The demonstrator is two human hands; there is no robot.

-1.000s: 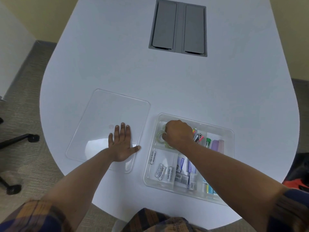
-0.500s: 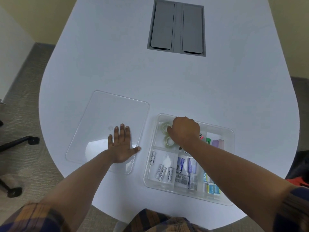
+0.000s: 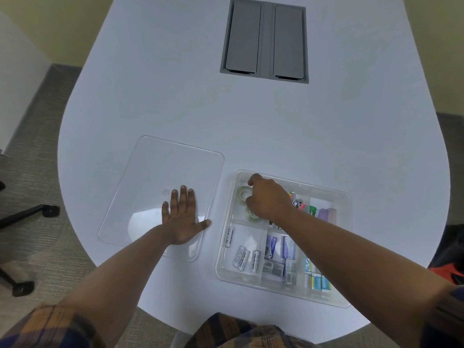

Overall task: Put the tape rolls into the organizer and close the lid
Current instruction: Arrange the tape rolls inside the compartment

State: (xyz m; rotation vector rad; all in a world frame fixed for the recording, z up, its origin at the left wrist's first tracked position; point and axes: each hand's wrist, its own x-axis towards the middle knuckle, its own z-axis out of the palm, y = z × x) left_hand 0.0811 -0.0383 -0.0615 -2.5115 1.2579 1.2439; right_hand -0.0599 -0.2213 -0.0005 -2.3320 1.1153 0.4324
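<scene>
The clear organizer (image 3: 347, 249) stands open on the white table in front of me. Two clear tape rolls lie in its far left compartment, one (image 3: 242, 194) behind the other (image 3: 251, 215). My right hand (image 3: 270, 200) hovers over that compartment with curled fingers, its thumb side against both rolls and its forefinger near the far wall. The hand hides whatever is under its palm. The clear lid (image 3: 163, 177) lies flat on the table left of the organizer. My left hand (image 3: 182, 218) rests palm down on the lid's near part, fingers spread.
Other compartments hold batteries (image 3: 244, 258), small boxes (image 3: 281, 249), clips and coloured items (image 3: 324, 213). A grey cable hatch (image 3: 265, 40) sits in the table farther off. Chair legs (image 3: 30, 213) stand on the carpet at left. A dark bag (image 3: 452, 254) is at right.
My right hand shifted right off the tape rolls, uncovering both, then came back a little to the left and farther away. My left hand stayed on the lid.
</scene>
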